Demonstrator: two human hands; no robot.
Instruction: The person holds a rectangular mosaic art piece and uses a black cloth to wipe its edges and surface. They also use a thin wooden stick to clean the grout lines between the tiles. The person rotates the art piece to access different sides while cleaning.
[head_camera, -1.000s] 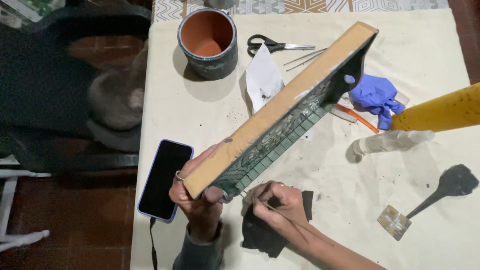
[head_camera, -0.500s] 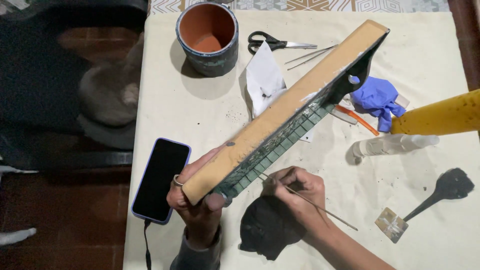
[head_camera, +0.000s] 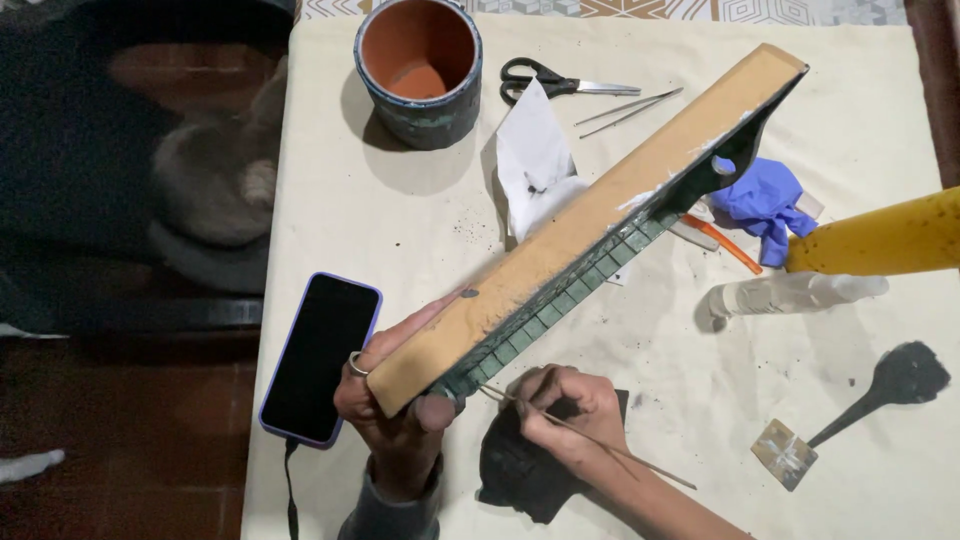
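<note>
1. Since the earlier frames, the right hand (head_camera: 570, 415) has been kept at the tiled face of the board, and the thin stick (head_camera: 590, 440) is now angled with its tip against the tiles near the board's lower end
2. The long wooden board (head_camera: 590, 225) is held tilted on edge, running from the near edge of the tabletop (head_camera: 420, 220) up toward its far right corner; a strip of small green tiles (head_camera: 560, 305) is seen along its underside
3. The left hand (head_camera: 395, 410) is clamped around the board's near end, the thumb pressed over the edge
4. The right hand is closed on the thin stick in a pen-like grip, resting on a dark cloth (head_camera: 525, 465)
5. A black phone (head_camera: 322, 355) lies just beside the left hand, near the left edge
6. At the far edge a terracotta pot (head_camera: 418, 65), scissors (head_camera: 560, 80) and tweezers (head_camera: 630, 105) are set
7. Toward the right edge lie a blue glove (head_camera: 765, 205), a clear bottle (head_camera: 790, 295), a yellow object (head_camera: 880, 240) and a black-smeared spatula (head_camera: 860, 410)
</note>
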